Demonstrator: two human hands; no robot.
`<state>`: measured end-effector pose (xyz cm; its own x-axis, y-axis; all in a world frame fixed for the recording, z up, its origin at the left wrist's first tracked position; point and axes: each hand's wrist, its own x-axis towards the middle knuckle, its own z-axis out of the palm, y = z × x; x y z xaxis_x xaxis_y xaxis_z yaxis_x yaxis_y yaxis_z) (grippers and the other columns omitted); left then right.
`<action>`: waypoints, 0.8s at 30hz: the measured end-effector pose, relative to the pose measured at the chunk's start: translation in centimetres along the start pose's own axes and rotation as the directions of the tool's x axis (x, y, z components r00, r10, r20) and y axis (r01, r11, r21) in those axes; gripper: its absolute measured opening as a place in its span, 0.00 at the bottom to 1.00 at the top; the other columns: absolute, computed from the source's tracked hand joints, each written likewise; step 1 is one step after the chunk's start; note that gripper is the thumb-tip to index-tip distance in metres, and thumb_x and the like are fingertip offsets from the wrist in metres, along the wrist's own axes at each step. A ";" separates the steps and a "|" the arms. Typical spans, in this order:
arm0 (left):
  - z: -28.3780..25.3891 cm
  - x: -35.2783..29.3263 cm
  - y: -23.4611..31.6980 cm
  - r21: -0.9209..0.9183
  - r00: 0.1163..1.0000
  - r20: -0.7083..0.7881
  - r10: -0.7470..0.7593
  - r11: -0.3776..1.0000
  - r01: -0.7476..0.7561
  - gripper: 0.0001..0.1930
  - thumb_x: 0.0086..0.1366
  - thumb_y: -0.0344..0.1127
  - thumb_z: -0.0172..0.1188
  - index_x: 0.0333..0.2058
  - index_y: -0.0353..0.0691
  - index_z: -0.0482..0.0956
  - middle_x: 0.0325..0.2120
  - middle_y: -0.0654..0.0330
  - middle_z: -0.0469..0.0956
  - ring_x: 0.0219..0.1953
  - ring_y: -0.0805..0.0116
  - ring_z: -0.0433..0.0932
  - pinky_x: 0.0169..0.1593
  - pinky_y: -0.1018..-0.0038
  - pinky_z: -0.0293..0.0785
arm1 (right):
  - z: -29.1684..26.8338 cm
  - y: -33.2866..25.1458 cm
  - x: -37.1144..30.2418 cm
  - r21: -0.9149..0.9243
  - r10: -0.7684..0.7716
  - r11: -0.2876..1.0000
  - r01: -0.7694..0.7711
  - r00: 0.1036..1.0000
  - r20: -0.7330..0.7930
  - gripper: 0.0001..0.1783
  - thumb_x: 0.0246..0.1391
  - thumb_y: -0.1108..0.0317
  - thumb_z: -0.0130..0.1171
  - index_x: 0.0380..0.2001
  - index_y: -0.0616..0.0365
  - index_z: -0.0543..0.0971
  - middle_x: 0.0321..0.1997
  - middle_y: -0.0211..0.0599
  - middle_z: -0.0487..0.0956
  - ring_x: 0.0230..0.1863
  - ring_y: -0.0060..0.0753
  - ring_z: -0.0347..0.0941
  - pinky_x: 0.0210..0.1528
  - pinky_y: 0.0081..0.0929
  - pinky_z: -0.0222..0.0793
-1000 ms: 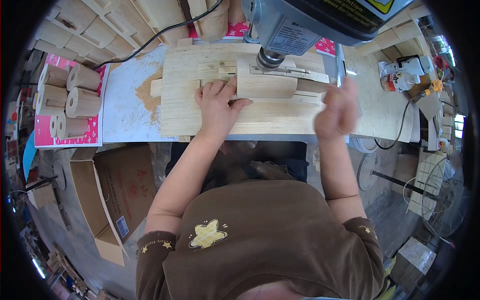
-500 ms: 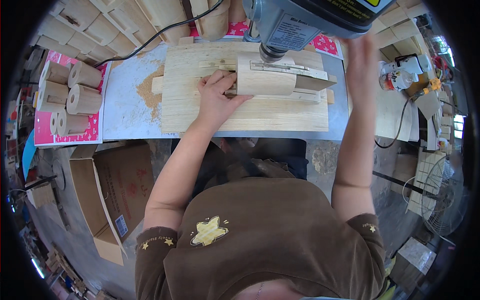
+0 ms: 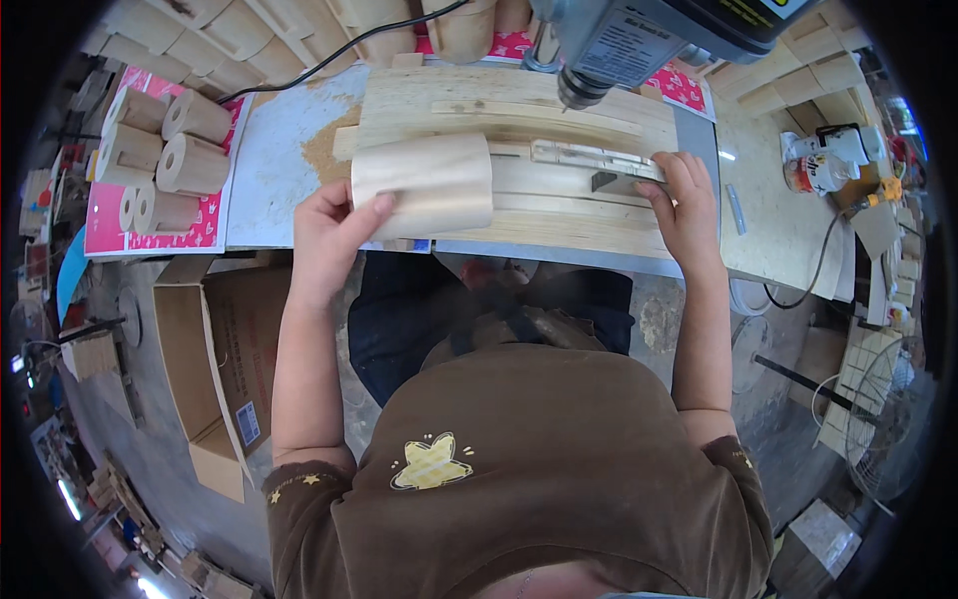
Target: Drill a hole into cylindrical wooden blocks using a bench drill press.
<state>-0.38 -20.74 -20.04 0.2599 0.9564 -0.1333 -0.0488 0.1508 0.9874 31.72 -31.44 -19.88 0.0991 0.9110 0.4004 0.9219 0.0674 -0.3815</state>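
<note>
Head view: left hand (image 3: 332, 230) is clasping pale wooden cylinder (image 3: 429, 172), right hand (image 3: 687, 208) seemingly steadying pinched, slim pale bar (image 3: 597, 157) beside it.

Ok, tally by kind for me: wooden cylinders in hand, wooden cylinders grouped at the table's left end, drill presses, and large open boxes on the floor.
Held wooden cylinder: 1
Grouped wooden cylinders: 6 visible
Drill press: 1
Open cardboard box: 1
Total: 9

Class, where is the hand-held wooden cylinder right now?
In the head view, the wooden cylinder is left of centre, in the left hand, to the left of the drill.
</note>
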 end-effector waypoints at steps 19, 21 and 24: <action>4.3 2.8 -1.0 0.283 0.974 0.120 -0.193 0.947 0.153 0.25 0.51 0.53 0.65 0.24 0.29 0.75 0.17 0.62 0.72 0.18 0.79 0.66 0.22 0.83 0.64 | -0.2 -0.7 1.3 0.050 -0.049 0.998 0.044 0.994 0.097 0.16 0.38 0.73 0.62 0.34 0.58 0.73 0.31 0.37 0.72 0.36 0.43 0.66 0.40 0.34 0.63; 6.2 2.6 -2.8 0.238 0.980 0.113 -0.162 0.962 0.132 0.25 0.51 0.52 0.65 0.25 0.30 0.75 0.17 0.63 0.71 0.20 0.79 0.67 0.24 0.82 0.65 | 0.9 -1.6 1.4 0.033 -0.064 0.998 0.062 0.995 0.072 0.16 0.37 0.73 0.62 0.35 0.58 0.73 0.31 0.37 0.72 0.36 0.43 0.66 0.40 0.34 0.63; 6.6 2.5 -3.7 0.169 0.989 0.116 -0.090 0.983 0.070 0.24 0.51 0.51 0.65 0.27 0.30 0.75 0.20 0.63 0.72 0.24 0.78 0.69 0.28 0.81 0.67 | 1.6 -1.9 1.0 0.009 -0.063 0.998 0.063 0.998 0.019 0.18 0.37 0.73 0.63 0.36 0.58 0.74 0.32 0.38 0.72 0.36 0.43 0.66 0.40 0.34 0.63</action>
<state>6.80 -20.58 -23.43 0.3730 0.9036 -0.2108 0.1330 0.1728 0.9759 29.49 -29.99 -20.08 0.0337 0.9124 0.4078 0.9229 0.1283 -0.3632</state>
